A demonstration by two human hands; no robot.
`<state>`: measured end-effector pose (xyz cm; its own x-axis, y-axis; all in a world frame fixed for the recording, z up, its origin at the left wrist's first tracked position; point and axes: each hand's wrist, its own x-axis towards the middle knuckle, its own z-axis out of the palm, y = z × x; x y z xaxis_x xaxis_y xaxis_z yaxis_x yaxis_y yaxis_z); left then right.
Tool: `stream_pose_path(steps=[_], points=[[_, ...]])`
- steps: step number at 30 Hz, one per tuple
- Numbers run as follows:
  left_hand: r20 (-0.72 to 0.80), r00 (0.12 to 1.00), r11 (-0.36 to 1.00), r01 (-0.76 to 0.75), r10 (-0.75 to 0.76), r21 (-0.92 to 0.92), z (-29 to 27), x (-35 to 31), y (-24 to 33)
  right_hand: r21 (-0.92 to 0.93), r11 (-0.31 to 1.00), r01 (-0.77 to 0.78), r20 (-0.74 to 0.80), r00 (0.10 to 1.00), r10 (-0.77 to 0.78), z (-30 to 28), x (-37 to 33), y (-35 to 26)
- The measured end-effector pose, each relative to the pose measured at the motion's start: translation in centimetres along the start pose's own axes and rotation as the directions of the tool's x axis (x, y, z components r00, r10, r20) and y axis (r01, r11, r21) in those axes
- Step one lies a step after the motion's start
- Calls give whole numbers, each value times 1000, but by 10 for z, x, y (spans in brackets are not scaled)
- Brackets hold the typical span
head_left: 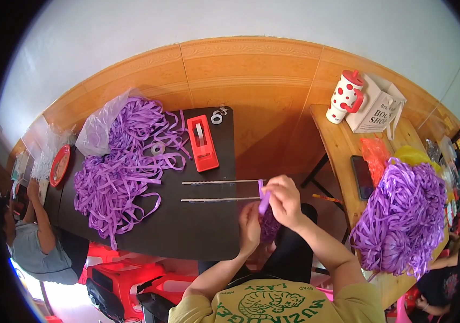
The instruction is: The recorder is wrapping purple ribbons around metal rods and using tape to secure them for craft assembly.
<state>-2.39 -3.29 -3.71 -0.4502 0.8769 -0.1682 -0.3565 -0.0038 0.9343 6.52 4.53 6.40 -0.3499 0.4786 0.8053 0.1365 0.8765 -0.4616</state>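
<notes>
— Where is the purple ribbon in hand?
— Just past the right edge of the dark surface, across the ends of two thin metal rods that stick out over that edge.

— And the hands?
— The right hand has a closed, pinching grip on the ribbon. The left hand curls close beside the strip, on the near side of the rods; I can't make out whether its grip has hold of anything.

— What else is on that surface?
— A red tape dispenser near the far right corner, a small tape roll at that corner, and a loose ribbon heap toward the left edge, touching a clear plastic bag.

— And to the right?
— A wooden surface, with a red-dotted tumbler by its far edge and a large ribbon bundle nearer.
</notes>
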Motion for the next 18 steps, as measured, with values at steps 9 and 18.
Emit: stream_pose_path(steps=[9, 18], points=[[-117, 973, 963, -216, 199, -159, 27, 46, 1, 404, 578, -709, 456, 704, 545, 25, 34, 82], [-79, 899, 902, -432, 430, -12, 34, 60, 10, 429, 249, -868, 580, 476, 660, 41, 15, 105]])
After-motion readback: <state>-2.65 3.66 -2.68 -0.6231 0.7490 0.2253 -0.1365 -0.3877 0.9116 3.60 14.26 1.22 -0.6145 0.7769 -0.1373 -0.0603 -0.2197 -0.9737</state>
